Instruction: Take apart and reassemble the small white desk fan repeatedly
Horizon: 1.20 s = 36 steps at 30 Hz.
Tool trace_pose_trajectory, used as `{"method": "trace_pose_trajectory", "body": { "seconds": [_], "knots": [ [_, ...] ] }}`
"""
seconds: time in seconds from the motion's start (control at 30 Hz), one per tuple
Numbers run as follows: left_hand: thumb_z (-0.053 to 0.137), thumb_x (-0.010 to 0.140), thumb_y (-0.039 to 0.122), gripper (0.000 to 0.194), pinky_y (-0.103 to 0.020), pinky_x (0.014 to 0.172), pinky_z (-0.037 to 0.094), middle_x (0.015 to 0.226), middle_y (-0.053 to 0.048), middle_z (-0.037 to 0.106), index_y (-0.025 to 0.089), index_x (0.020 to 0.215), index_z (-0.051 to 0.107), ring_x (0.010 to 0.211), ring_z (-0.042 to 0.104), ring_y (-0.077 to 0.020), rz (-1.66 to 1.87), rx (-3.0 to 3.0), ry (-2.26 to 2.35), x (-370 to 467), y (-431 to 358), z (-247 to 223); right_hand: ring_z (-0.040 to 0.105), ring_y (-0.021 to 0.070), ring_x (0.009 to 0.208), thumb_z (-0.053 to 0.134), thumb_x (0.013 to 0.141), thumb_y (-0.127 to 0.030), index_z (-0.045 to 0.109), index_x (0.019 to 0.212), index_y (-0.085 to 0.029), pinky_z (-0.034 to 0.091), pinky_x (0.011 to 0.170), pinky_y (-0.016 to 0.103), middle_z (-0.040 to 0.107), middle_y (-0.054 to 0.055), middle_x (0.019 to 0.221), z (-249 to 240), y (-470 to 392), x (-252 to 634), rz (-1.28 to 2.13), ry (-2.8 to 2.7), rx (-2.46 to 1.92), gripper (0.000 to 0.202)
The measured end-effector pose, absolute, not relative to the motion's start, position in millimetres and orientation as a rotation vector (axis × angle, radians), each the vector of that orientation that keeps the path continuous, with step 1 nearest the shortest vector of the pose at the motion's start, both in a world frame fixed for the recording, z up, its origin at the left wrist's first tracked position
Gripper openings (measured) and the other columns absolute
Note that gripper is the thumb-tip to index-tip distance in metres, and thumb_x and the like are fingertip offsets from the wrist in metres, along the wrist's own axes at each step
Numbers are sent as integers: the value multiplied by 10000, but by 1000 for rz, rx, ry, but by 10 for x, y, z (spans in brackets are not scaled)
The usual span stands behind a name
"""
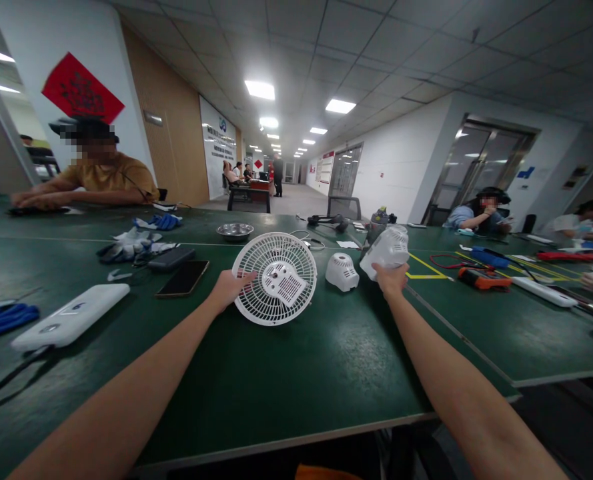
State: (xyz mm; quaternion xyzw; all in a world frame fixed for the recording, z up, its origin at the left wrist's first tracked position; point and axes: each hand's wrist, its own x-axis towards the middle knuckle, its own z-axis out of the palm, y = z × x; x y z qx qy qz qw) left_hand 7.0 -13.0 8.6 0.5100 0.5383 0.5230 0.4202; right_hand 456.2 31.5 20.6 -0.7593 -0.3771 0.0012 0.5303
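Note:
My left hand (230,289) grips the left rim of a round white fan grille (276,313), its thumb lying over the bars. The grille is tilted up, its slotted centre plate facing me. At the right, my right hand (391,280) is closed around the lower part of a white plastic fan housing (387,252) with vent slots, held tilted. Between the two stands a smaller white vented motor cover (342,272) on the green table (296,387); neither hand touches it. The fingers behind the grille and the housing are partly hidden.
Left lie a phone (183,278), a white power strip (71,317), gloves (131,245) and blue cable (6,320). A metal bowl (235,231) stands behind the grille. An orange multimeter (484,279) lies right. Other people (111,177) sit around the tables.

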Motion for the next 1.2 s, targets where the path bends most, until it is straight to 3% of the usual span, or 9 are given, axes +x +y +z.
{"method": "trace_pose_trajectory", "body": {
  "seconds": [0.23, 0.5, 0.97, 1.2],
  "knots": [
    [766, 720, 390, 330, -396, 694, 592, 839, -117, 761, 122, 902, 705, 738, 728, -261, 1263, 1311, 1362, 51, -147, 99, 611, 330, 1060, 692, 637, -610, 411, 1240, -152, 466, 894, 412, 623, 181, 1167, 486, 209, 4179, -105, -1022, -1612, 807],
    [770, 716, 377, 313, -381, 688, 589, 848, -119, 761, 122, 887, 710, 742, 727, -256, 1294, 1317, 1371, 63, -169, 117, 616, 334, 1055, 728, 613, -592, 424, 1223, -180, 471, 893, 436, 623, 187, 1168, 356, 189, 3857, 71, -1276, -1741, 796],
    [784, 711, 336, 304, -350, 681, 603, 861, -102, 759, 125, 916, 709, 735, 726, -235, 1314, 1309, 1395, 16, 0, -28, 632, 330, 980, 737, 590, -568, 481, 1173, -170, 476, 853, 426, 657, 157, 1105, 454, 285, 4475, -72, -1039, -1626, 751],
    [783, 707, 347, 339, -358, 663, 603, 866, -111, 760, 124, 952, 713, 747, 728, -248, 1291, 1306, 1410, -5, 9, -34, 633, 317, 980, 713, 612, -606, 437, 1202, -189, 479, 838, 405, 661, 134, 1090, 414, 258, 4293, -137, -1203, -1632, 774]
  ]
}}
